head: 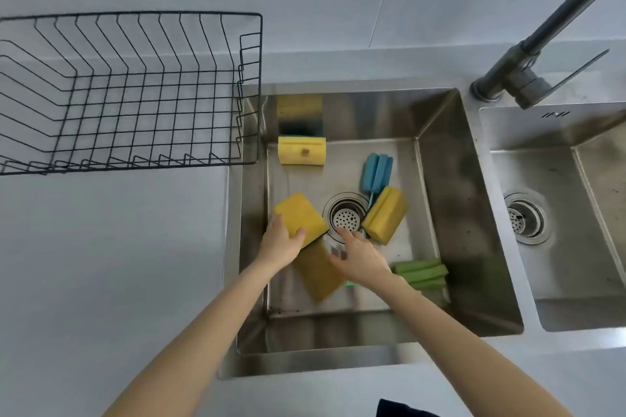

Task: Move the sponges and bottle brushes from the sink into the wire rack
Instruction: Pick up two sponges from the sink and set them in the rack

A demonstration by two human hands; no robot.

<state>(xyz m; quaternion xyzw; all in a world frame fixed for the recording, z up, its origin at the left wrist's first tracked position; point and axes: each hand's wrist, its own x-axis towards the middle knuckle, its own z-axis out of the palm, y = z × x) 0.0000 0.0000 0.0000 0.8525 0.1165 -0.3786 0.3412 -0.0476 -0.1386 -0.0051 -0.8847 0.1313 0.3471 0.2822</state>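
My left hand (283, 242) grips a yellow sponge (298, 215) lifted over the left part of the steel sink (440, 179). Under it lies a second, darker yellow sponge (316, 276) on the sink floor. My right hand (359, 256) hovers with fingers apart near the drain (345, 218), holding nothing. A third yellow sponge (386, 215) rests right of the drain on the handle of a blue bottle brush (376, 171). Another yellow sponge (301, 150) stands against the back wall. A green bottle brush (421, 274) lies at the front right, partly hidden by my right wrist.
The black wire rack (128, 91) stands empty on the grey counter, left of the sink, its right rim overhanging the sink edge. A dark faucet (528, 71) rises at the back right. A second basin (559, 213) lies further right.
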